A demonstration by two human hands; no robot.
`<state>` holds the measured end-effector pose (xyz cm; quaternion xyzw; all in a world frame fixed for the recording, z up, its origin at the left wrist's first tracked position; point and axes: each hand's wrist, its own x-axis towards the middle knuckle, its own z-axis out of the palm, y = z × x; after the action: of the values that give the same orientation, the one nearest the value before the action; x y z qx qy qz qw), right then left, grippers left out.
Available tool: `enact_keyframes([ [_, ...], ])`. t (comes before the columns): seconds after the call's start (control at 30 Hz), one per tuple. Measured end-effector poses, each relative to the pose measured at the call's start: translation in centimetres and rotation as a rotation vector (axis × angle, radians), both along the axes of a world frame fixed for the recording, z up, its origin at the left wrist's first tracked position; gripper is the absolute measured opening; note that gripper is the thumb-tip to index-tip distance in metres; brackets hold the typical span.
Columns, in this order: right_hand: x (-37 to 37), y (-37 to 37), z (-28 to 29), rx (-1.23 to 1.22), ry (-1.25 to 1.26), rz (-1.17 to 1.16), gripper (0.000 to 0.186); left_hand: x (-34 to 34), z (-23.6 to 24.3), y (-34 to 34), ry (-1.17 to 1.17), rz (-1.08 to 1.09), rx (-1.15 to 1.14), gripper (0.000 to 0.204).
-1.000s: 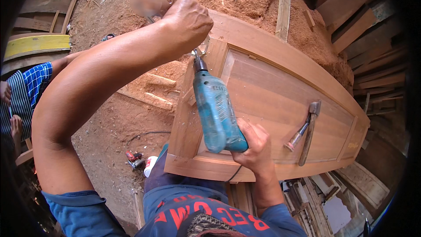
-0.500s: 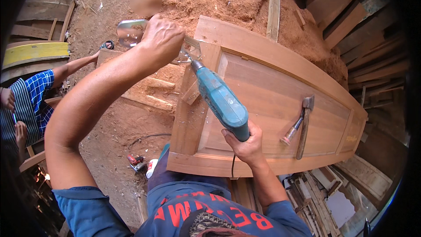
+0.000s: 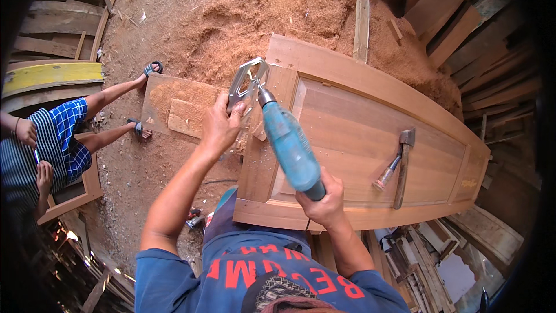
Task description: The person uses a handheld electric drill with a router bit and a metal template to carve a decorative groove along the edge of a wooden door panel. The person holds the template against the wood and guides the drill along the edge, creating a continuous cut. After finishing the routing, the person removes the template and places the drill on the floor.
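Note:
My right hand (image 3: 324, 200) is wrapped round the rear of a teal power drill (image 3: 289, 148), which points up and left over a wooden panelled door (image 3: 370, 133). The drill bit lies at a shiny silver metal piece with cut-outs (image 3: 238, 84), beyond the door's left end. Whether the bit touches it I cannot tell. My left hand (image 3: 220, 127) grips the near end of that piece between thumb and fingers. On the door panel lie a hammer (image 3: 401, 177) with a wooden handle and a chisel (image 3: 385, 175), partly against each other.
Another person (image 3: 52, 133) in checked shorts sits at the left. A sawdust-covered board (image 3: 156, 101) lies on the ground near that person's feet. Heaped sawdust (image 3: 255, 11) is behind the door. Planks (image 3: 446, 29) stand at the right, and a red tool (image 3: 196, 218) lies by my legs.
My left hand has come down and nearer, turning the metal piece so it stands beside the drill's tip. The drill has tilted a little more upright. My view has shifted slightly.

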<state>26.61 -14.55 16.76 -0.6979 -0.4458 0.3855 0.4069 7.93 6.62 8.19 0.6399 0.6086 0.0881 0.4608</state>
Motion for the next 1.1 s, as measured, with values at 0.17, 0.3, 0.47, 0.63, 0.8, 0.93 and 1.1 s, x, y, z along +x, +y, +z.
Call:
enact_keyframes([
  [0.17, 1.7, 0.3, 4.1, 0.142, -0.489, 0.268, 0.06, 0.4, 2.6, -0.8, -0.181, 0.12, 0.226, 0.023],
  [0.3, 2.2, 0.0, 7.5, 0.202, -0.413, 0.27, 0.06, -1.6, 4.2, 0.5, -0.208, 0.031, 0.464, 0.026],
  [0.47, 1.5, -0.6, 12.1, 0.257, -0.125, 0.125, 0.051, -3.8, 9.0, 2.9, -0.366, -0.081, 0.406, 0.025],
  [0.63, 0.5, -1.9, 15.5, 0.233, -0.11, 0.076, 0.051, -1.7, 15.0, 1.7, -0.201, -0.026, 0.703, 0.019],
  [0.8, -0.5, -1.8, 18.7, 0.372, -0.249, 0.061, 0.055, -0.6, 17.5, 1.6, -0.209, 0.054, 0.682, 0.024],
  [0.93, -0.3, -3.4, 19.8, 0.342, -0.096, 0.016, 0.052, -0.7, 19.5, 1.7, -0.356, 0.049, 0.481, 0.024],
  [1.1, -2.0, -4.3, 22.6, 0.389, -0.214, 0.03, 0.039, -1.2, 18.7, 3.3, -0.053, 0.13, 1.091, 0.017],
])
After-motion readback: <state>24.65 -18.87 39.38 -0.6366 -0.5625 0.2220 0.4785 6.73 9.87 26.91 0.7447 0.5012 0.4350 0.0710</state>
